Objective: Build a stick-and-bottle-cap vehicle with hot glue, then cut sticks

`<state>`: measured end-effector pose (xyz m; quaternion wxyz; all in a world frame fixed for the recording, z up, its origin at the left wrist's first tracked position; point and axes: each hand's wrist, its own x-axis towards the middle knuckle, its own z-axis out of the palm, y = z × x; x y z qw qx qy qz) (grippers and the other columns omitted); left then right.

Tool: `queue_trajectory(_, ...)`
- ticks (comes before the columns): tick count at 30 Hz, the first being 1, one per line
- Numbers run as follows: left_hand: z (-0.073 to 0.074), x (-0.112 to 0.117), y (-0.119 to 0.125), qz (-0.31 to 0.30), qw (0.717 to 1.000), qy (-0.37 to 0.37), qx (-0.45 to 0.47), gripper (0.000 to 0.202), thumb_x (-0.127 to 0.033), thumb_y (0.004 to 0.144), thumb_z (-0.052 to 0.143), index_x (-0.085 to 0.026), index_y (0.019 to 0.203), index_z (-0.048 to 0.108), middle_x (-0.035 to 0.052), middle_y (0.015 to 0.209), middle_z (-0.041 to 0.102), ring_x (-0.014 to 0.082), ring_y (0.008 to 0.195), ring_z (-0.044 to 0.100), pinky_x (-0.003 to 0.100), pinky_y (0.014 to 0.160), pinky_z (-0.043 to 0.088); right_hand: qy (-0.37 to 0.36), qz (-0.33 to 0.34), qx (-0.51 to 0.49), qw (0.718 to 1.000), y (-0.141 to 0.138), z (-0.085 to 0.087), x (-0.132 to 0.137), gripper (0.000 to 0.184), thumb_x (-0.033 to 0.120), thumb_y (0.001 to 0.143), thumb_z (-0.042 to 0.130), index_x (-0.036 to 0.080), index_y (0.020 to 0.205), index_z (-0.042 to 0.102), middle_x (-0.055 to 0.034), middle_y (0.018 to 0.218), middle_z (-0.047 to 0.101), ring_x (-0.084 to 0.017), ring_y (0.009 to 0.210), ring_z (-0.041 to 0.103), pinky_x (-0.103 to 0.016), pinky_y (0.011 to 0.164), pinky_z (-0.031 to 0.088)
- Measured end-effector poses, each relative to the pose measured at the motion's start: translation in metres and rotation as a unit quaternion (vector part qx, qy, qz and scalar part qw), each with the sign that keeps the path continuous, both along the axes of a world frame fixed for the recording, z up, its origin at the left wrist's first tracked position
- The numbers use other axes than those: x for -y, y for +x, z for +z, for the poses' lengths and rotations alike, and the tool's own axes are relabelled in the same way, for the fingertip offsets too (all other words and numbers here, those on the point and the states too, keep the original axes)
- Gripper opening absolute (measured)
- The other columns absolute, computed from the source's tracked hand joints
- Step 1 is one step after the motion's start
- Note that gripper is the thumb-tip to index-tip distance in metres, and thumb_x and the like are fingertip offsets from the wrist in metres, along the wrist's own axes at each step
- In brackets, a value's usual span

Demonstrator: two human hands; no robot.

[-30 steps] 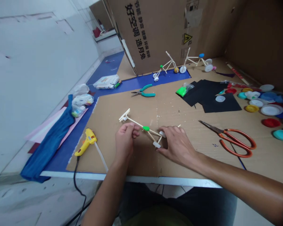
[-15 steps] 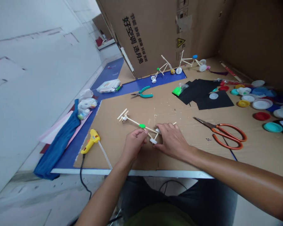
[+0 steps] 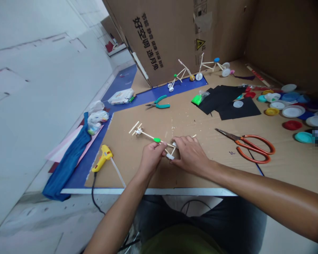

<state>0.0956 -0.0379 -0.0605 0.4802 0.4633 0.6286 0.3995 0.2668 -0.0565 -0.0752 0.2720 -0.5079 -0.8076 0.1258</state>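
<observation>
From the head camera, both hands are closed on a small wooden-stick bicycle frame (image 3: 145,135). The left hand (image 3: 151,158) pinches a stick just below a green cap (image 3: 157,140), its fingers curled over and its wrist angled up from the lower middle of the frame. The right hand (image 3: 189,155) reaches in from the lower right, palm down, with the fingers arched over the front end of the frame and the thumb low beside a white plastic wheel (image 3: 170,156). The forearm lies almost flat across the lower right.

The frame lies at lower centre on a cardboard sheet (image 3: 190,120), just above the sheet's near edge. Teal-handled pliers (image 3: 159,104) lie above it, and a yellow glue gun (image 3: 102,158) sits to its left. Orange-handled scissors (image 3: 257,144) lie to the right, beside black paper sheets (image 3: 240,107). Plastic bottle caps (image 3: 271,111) crowd the right side. Two finished stick bicycles (image 3: 181,74) stand upright at the top, before a printed cardboard box (image 3: 159,42). A blue cloth (image 3: 67,162) hangs at the left.
</observation>
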Motion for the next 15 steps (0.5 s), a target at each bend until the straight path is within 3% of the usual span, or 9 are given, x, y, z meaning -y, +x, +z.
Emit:
queue_trajectory(10,-0.0026,0.0005,0.0010,0.008,0.999,0.023,-0.020,0.038,-0.043,0.074,0.070,-0.017,0.051,0.055,-0.0038,0.044,0.046,0.0065,0.042,0.033,0.023,0.044,0.023,0.002,0.000,0.006,1.000,-0.0007,-0.0015,-0.0006,0.055,0.037,0.079,0.075,0.016,0.125,0.053,-0.0130,0.115,0.067,-0.031,0.105,0.057,-0.040,0.085,0.037)
queue_trajectory(15,-0.0043,0.0002,0.0002,0.007,1.000,0.016,-0.018,0.039,-0.046,0.075,0.069,-0.018,0.052,0.055,-0.0056,0.041,0.039,0.0066,0.040,0.030,0.023,0.043,0.019,0.002,-0.001,0.002,1.000,-0.0008,-0.0018,-0.0008,0.056,0.036,0.079,0.075,0.016,0.126,0.053,-0.0133,0.116,0.067,-0.031,0.106,0.057,-0.041,0.086,0.037)
